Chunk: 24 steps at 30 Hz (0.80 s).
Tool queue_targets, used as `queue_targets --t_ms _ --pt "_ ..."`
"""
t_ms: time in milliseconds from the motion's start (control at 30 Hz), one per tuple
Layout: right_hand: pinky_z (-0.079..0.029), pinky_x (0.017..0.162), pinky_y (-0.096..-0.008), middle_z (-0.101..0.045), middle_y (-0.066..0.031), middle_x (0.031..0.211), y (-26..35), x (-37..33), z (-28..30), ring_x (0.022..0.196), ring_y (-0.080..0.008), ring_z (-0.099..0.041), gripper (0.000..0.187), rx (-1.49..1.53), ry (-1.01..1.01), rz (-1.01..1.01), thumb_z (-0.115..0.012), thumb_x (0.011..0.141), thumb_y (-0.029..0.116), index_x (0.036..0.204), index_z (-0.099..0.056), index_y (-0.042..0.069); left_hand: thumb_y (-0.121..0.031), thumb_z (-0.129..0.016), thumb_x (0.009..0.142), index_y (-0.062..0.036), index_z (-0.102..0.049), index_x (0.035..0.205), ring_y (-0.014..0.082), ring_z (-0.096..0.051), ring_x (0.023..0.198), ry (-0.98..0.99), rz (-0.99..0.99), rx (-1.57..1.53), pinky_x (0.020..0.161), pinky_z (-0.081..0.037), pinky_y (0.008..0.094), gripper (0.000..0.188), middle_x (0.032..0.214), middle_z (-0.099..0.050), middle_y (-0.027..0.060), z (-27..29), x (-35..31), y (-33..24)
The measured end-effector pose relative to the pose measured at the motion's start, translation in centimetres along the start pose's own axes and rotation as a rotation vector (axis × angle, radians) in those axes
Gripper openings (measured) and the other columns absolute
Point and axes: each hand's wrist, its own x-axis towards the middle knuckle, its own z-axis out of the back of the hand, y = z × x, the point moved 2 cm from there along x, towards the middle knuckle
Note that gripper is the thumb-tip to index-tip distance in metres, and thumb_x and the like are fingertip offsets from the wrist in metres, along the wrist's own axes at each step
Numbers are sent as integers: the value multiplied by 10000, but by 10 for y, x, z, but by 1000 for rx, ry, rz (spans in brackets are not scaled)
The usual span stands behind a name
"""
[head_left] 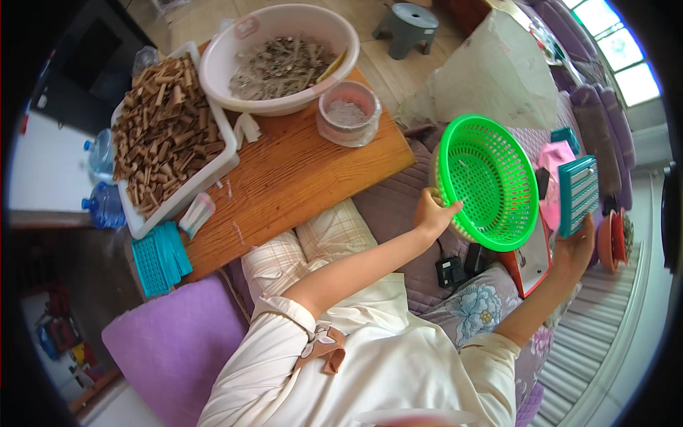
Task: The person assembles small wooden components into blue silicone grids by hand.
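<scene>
To the right of the wooden table [299, 160], the left hand [431, 215] grips the rim of a green basket [524, 178], with the thumb over the edge. Farther right of the table, the right hand [573, 250] holds a teal tray [566, 199] at its lower end. A white bin [232, 148] of brown pieces sits at the table's left end; a wide basin [267, 107] and a small bowl [348, 135] stand on the table.

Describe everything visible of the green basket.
The basket is round, bright green and looks plastic, with a solid rim and many small openings in its wall and base. It tilts, mouth toward the camera, over the couch, right of the table. The left grip holds its rim at the near left. What the pale edge behind it belongs to is unclear.
</scene>
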Motion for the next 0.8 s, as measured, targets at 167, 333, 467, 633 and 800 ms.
queue_targets --t_ms 167,333,467,633,800 --pt "-387 879 -395 -508 -93 1116 -119 -24 -56 1017 -222 -491 333 -1 75 -291 -453 844 150 1146 -413 17 -249 -667 644 -35 -460 1022 203 -553 794 53 -241 -60 681 -439 319 481 884 -560 109 45 15 10" --pt "-394 884 -392 -450 -105 1181 -241 -71 -116 1070 -223 -460 471 -19 359 -711 -490 804 107 1230 -310 18 -148 -620 682 -35 -531 924 147 -552 632 28 -384 -93 540 -438 269 282 747 -573 71 167 -30 13" --pt "-436 808 -341 -499 -70 1094 -334 -96 -133 969 -177 -512 396 -13 306 -956 -475 812 73 1189 -357 56 -19 -543 744 -33 -552 869 133 -551 662 -562 -400 179 555 -435 247 127 780 -574 80 300 -104 -4" --pt "-455 782 -345 -509 -61 1083 -399 -118 -154 936 -175 -531 358 -81 363 -1001 -438 839 92 1188 -355 76 -139 -574 740 -39 -549 912 289 -506 900 -1257 -262 1034 768 -402 369 201 939 -550 120 425 -182 -33" --pt "-471 732 -312 -526 -35 1015 -423 -130 -164 880 -151 -540 294 -127 281 -1027 -425 849 79 1140 -392 102 -156 -600 722 -21 -533 992 302 -472 990 -1300 -133 944 851 -372 367 310 1059 -502 159 472 -194 -32"
